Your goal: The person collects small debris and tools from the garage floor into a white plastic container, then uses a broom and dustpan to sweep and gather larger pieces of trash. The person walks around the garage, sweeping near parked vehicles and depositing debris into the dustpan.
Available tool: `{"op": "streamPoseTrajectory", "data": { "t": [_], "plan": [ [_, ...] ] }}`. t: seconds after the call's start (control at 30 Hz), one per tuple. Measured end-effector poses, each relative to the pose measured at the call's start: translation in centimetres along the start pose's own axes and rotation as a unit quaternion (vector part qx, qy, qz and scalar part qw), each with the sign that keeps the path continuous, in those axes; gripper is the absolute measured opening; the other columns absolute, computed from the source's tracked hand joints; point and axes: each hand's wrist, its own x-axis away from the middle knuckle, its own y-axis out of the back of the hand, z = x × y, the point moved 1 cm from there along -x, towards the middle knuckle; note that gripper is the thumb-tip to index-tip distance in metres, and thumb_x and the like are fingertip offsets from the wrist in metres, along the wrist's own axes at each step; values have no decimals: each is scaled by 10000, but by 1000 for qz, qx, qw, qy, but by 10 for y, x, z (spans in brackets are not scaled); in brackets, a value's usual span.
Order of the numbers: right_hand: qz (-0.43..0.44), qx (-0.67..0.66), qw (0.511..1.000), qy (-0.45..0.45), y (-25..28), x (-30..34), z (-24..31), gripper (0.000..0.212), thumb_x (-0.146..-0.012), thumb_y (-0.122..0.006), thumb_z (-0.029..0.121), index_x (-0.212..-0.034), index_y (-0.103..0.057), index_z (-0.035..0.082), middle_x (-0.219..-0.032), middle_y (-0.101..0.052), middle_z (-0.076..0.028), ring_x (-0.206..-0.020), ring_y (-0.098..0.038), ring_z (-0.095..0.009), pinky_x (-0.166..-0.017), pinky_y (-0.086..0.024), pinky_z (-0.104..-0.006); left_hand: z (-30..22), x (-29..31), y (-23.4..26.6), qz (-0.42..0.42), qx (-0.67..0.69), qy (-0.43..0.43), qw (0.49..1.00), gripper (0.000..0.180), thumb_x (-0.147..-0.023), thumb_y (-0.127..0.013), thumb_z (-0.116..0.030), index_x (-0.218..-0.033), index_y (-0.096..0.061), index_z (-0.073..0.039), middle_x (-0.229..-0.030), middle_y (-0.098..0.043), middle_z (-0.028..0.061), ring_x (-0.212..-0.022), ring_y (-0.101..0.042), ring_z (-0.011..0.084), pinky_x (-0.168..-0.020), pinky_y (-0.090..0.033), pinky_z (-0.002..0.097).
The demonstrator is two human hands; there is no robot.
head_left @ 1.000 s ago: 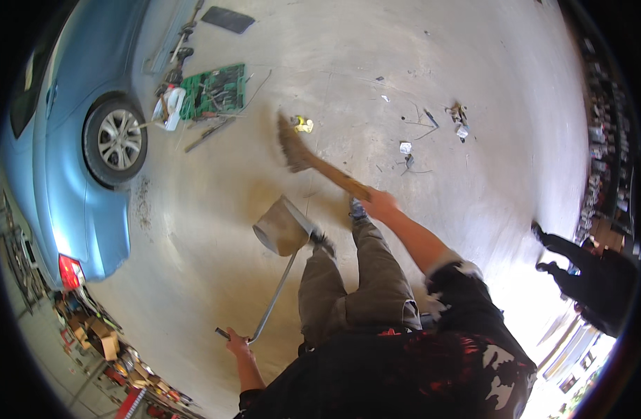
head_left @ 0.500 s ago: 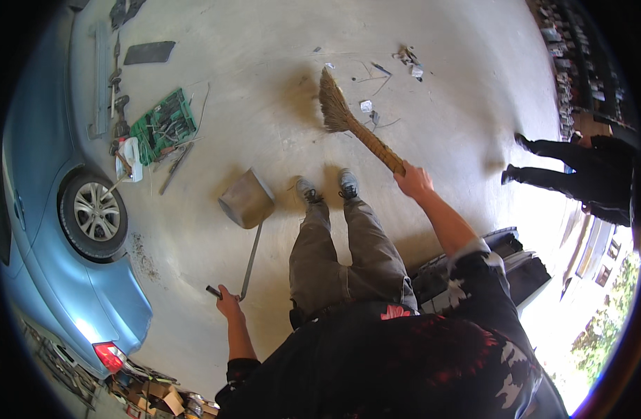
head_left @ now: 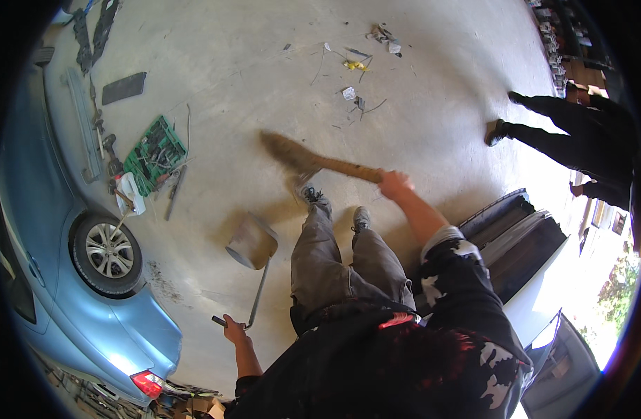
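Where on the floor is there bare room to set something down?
One mostly bare patch lies between the green tool case, the broom and the dustpan; another, between the right hand and the other person's shoes. It is crowded beside the blue car, around the drill and white container, and near the yellow scrap ahead.

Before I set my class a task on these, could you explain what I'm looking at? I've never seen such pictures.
There is no machine here, only a person's bare hands. Every picture comes from a camera worn on that person's head, looking down; its wide lens bends straight edges. The right fingers grip a broom. The left fingers hold the handle of a dustpan. On the floor lie an open green toolbox and small scraps. A blue car is at left, and another person at right.
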Motion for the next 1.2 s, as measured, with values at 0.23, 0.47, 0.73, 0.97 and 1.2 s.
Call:
{"op": "streamPoseTrajectory", "data": {
  "t": [0.23,0.47,0.73,0.97,1.2],
  "plan": [
    [-101,-40,994,-29,68,44,-105,444,-815,-570,258,-1238,-462,174,-954,-625,-171,-930,-604,-331,-783,-492,-420,-62,1,-42,51,-21,-40,998,448,-859,-551,-452,-701,-448,-46,-563,-405,35,-444,-412,165,-444,-404,313],
    [63,-303,936,-168,-43,125,-143,549,-713,-601,256,-1194,-435,49,-1033,-588,-232,-1017,-564,-355,-834,-468,-432,-181,32,-92,77,-66,-147,984,446,-853,-560,-460,-676,-443,-67,-545,-395,29,-443,-414,157,-437,-410,319],
    [85,-624,675,-383,-125,164,-69,367,-723,-613,189,-1014,-464,22,-793,-610,-167,-603,-635,-283,-478,-494,-401,-371,71,-146,73,-109,-261,956,439,-862,-556,-456,-689,-464,-64,-568,-400,18,-453,-399,156,-449,-394,289],
    [112,-821,261,-496,-128,75,27,168,-711,-634,82,-779,-536,-37,-619,-538,-130,-483,-553,-241,-421,-451,-359,-549,102,-246,185,-149,-370,898,440,-881,-548,-416,-633,-432,-72,-581,-391,9,-482,-358,117,-437,-347,271],
    [28,-912,133,-388,35,-70,140,185,-693,-588,55,-847,-526,-28,-716,-527,-100,-571,-533,-215,-480,-441,-403,-700,114,-326,256,-213,-498,801,453,-889,-546,-410,-618,-419,-69,-540,-361,-6,-474,-336,107,-450,-363,286]
  ]
}}
